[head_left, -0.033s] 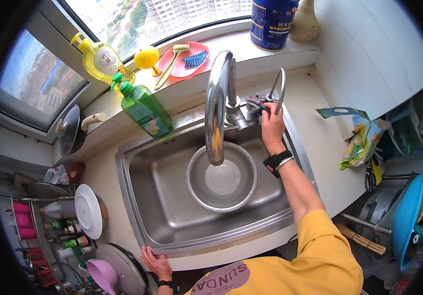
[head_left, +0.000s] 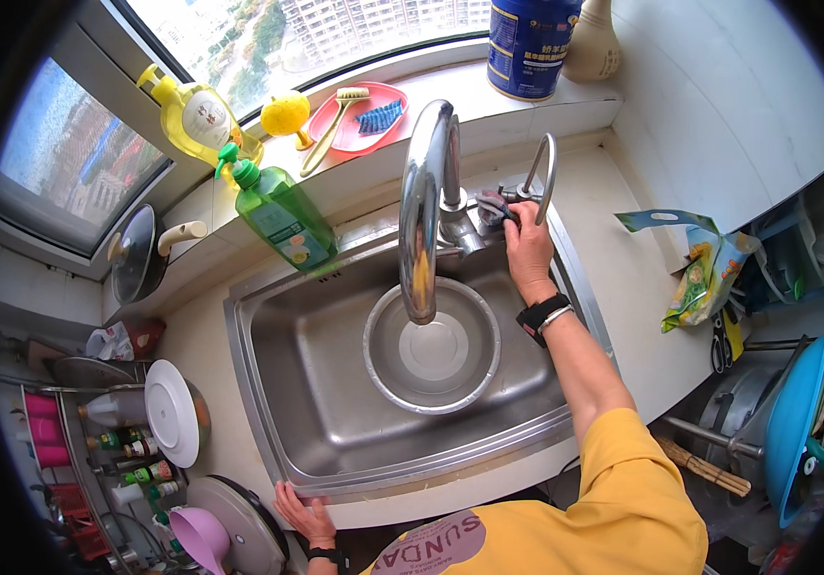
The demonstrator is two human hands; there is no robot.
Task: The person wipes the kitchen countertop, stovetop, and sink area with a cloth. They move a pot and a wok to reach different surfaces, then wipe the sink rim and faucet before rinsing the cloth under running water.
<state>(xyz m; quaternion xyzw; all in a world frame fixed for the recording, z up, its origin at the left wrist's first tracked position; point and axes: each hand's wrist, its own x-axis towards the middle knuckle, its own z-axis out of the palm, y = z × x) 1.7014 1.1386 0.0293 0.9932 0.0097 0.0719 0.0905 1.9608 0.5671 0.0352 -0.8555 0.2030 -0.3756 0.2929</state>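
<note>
My right hand (head_left: 529, 251) reaches to the back right corner of the steel sink (head_left: 307, 383), its fingers closed on a bunched grey and dark cloth (head_left: 494, 207). The cloth lies against the sink's back ledge, between the base of the tall chrome faucet (head_left: 417, 220) and the thin curved tap (head_left: 550, 172). Part of the cloth is hidden by my fingers. At the front left edge of the sink, my left hand (head_left: 305, 515) rests with its fingers spread on the counter rim. A round metal basin (head_left: 370, 359) stands in the sink under the faucet.
A green pump bottle (head_left: 287, 225) stands behind the sink's left side. On the ledge are a yellow bottle (head_left: 203, 125), a pink tray (head_left: 395, 93) with brushes and a blue can (head_left: 527, 48). A colourful bag (head_left: 704, 283) sits right; plates (head_left: 174, 412) stand left.
My right hand and the cloth have shifted very slightly. My left hand and the basin have stayed in place.
</note>
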